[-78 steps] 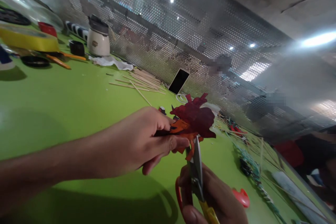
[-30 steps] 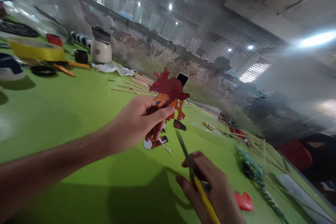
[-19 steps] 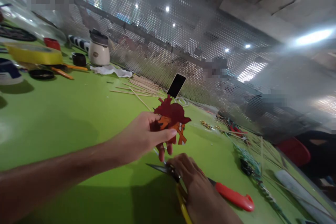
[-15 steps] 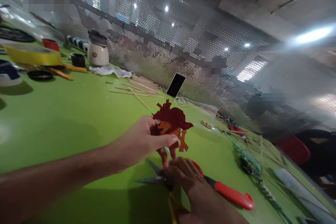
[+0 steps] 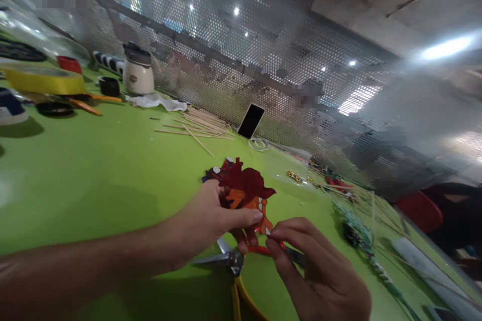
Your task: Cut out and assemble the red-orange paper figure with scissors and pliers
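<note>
Held the red-and-orange cutout (image 5: 244, 183) pinched in the left hand (image 5: 211, 215) over the table (image 5: 113, 160); had the right hand's (image 5: 326, 266) fingertips close together by its lower edge, grip unclear. Seemingly worked that edge by finger, calling for light pressure.

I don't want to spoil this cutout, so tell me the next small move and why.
I'd gently pinch the pale-tipped end of the orange strip with the right hand, keeping the left grip steady. Its thumb and forefinger are right by that tip, the left hand holds the dark red and orange cutout, and the scissors lie open on the table.
</note>
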A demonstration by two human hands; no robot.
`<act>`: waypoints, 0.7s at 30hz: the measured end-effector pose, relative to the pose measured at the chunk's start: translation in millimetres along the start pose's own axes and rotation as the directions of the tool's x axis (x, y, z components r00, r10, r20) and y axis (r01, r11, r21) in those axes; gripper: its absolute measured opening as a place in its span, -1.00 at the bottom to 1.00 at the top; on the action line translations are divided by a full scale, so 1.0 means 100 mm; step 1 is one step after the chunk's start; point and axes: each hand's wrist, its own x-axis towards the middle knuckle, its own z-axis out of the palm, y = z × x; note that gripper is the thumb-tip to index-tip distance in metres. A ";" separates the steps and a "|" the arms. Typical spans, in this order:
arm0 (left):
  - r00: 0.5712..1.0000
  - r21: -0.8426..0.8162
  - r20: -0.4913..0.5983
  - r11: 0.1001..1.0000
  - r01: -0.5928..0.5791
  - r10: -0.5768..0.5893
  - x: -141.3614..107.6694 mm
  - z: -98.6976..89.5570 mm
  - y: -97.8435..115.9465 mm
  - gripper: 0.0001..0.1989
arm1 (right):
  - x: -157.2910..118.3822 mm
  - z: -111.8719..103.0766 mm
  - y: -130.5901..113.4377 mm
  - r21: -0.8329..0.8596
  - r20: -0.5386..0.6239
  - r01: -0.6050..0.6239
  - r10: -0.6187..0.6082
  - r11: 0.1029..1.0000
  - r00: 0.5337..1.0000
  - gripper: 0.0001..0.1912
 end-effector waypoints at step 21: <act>0.989 0.158 0.144 0.987 0.012 -0.035 -0.07 0.03 0.05 -0.81 | -0.08 0.06 0.06 0.168 -0.019 -0.159 0.165 0.973 0.986 -0.72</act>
